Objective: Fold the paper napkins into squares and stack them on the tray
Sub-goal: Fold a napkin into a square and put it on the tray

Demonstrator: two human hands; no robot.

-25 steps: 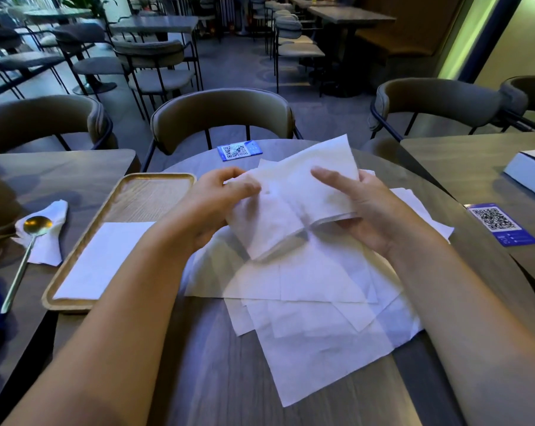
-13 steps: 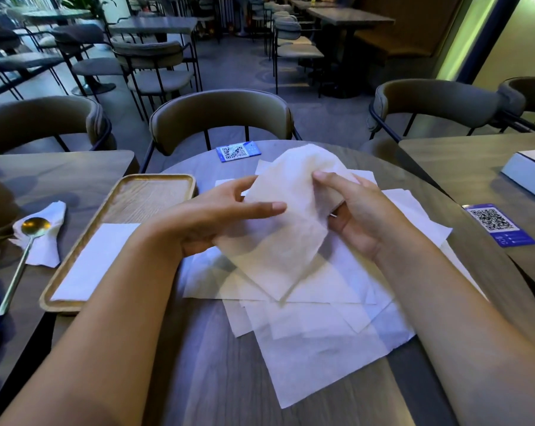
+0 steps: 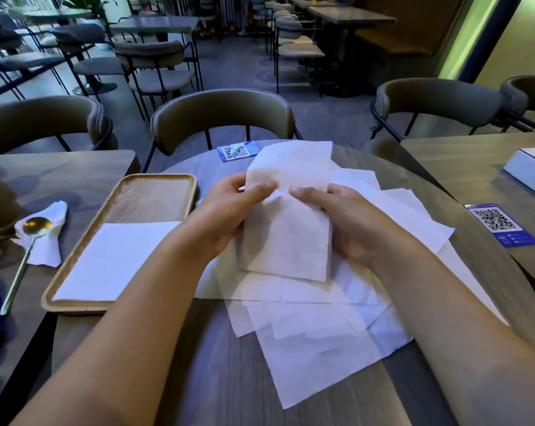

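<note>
Both hands hold one white paper napkin (image 3: 287,229) upright above the round table. My left hand (image 3: 229,216) pinches its left edge and my right hand (image 3: 343,219) pinches its right edge, thumbs close together near the napkin's middle. The sheet is a tall rectangle, bent slightly at the thumbs. Under it lies a loose pile of several unfolded napkins (image 3: 315,339). To the left, a wooden tray (image 3: 155,195) holds one folded square napkin (image 3: 112,259) at its near end.
A gold spoon (image 3: 29,241) rests on a crumpled napkin (image 3: 49,250) on the left table. Blue QR cards lie at the far table edge (image 3: 237,151) and on the right table (image 3: 503,226), near a white box (image 3: 530,170). Chairs (image 3: 223,118) ring the tables.
The napkin in my hands has gone from a crumpled, slanted sheet to a tall upright rectangle. Both hands shifted so the thumbs meet near its middle.
</note>
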